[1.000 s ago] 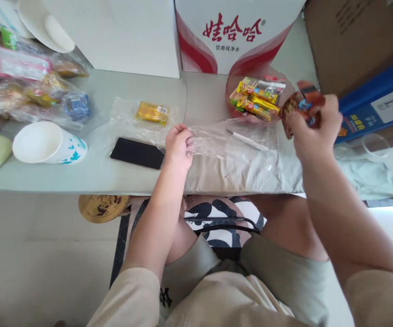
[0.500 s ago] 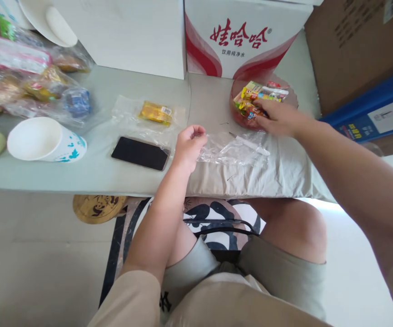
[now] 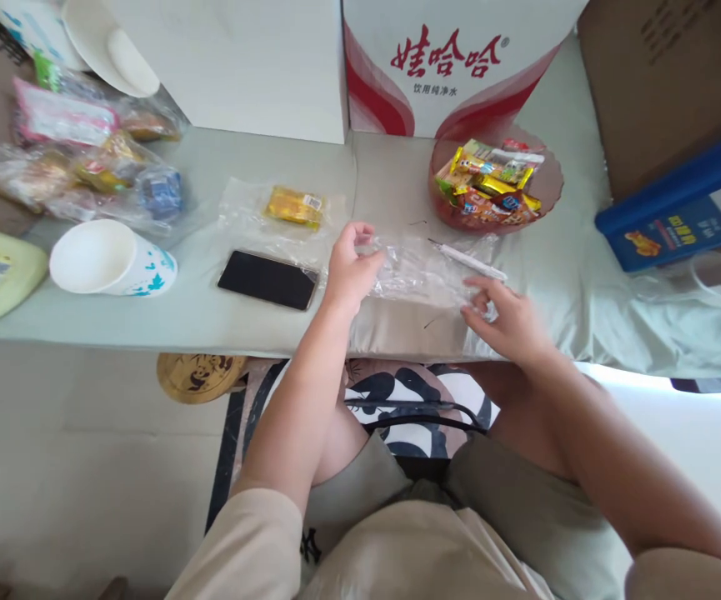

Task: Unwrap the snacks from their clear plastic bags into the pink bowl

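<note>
We see the crumpled clear plastic bag (image 3: 419, 275) to the right of the black smartphone (image 3: 267, 280). At the bag's end nearest the phone, our left hand (image 3: 353, 267) curls its fingers; we cannot tell whether they grip the film. At the end farther from the phone, our right hand (image 3: 505, 321) has thumb and fingers apart, near a slim white pen-like tool (image 3: 469, 260). Just behind the phone lies a yellow packet (image 3: 291, 207).

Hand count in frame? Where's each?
2: the left hand at the left end of the crumpled clear plastic, the right hand at its right end, near the white pen. No other hand shows.
</note>
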A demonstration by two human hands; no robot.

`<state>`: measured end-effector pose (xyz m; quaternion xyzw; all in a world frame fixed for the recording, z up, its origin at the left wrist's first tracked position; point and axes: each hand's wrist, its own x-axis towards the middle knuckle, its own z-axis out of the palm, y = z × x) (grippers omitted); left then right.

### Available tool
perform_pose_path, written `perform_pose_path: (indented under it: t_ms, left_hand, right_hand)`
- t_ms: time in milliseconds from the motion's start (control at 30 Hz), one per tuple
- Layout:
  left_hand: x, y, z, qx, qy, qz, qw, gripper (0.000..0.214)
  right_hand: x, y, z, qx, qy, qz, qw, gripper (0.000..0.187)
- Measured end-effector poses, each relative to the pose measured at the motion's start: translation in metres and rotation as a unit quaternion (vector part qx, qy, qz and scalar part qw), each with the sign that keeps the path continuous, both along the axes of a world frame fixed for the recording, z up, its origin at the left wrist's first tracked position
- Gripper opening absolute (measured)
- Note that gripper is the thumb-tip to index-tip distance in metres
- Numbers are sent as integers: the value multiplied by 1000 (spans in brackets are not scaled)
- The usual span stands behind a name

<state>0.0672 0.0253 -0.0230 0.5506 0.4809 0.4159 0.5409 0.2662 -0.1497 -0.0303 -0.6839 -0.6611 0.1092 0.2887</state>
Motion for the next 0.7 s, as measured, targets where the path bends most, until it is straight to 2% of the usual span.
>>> perform_pose_path:
  t_ms: [67, 100, 167, 233, 300, 367, 433, 467, 533, 567, 633, 700]
  left_hand:
    - [-5, 1, -2, 8, 6, 28, 1000, 36]
    - [-8, 1, -2, 14, 16, 34, 999, 36]
    - [-17, -2, 3, 32, 70, 25, 997, 32]
    - [-27, -9, 12, 71, 160, 0, 985, 25]
    - [-35, -20, 22, 137, 232, -51, 962, 27]
    - [-40, -29, 27, 196, 266, -148, 932, 39]
    - [-41, -34, 25, 217, 293, -225, 904, 41]
    - [-41, -33, 21, 214, 305, -241, 896, 34]
    - [-40, -28, 13, 190, 311, -248, 897, 13]
    - [-39, -24, 10, 175, 296, -250, 905, 7]
    - [-38, -18, 6, 131, 234, -254, 929, 13]
    - [-37, -15, 7, 69, 153, -244, 955, 18]
  right_hand:
    - [-3, -7, -5, 33, 20, -14, 999, 9]
    - [-2, -9, -6, 53, 26, -21, 998, 4]
    - [-1, -11, -7, 76, 41, -35, 996, 7]
    - [2, -10, -8, 65, 63, -41, 995, 12]
    - [4, -8, -10, 41, 80, -44, 995, 15]
    - [5, -7, -11, 22, 98, -29, 995, 17]
    - [4, -6, -12, 11, 138, -4, 990, 20]
    - [4, -5, -12, 6, 169, 6, 986, 21]
    - [5, -6, -11, -9, 235, 10, 972, 28]
    - [6, -6, -10, -21, 263, 9, 965, 38]
    - [9, -7, -6, -57, 297, 19, 953, 60]
    - [14, -9, -1, -98, 315, 45, 943, 64]
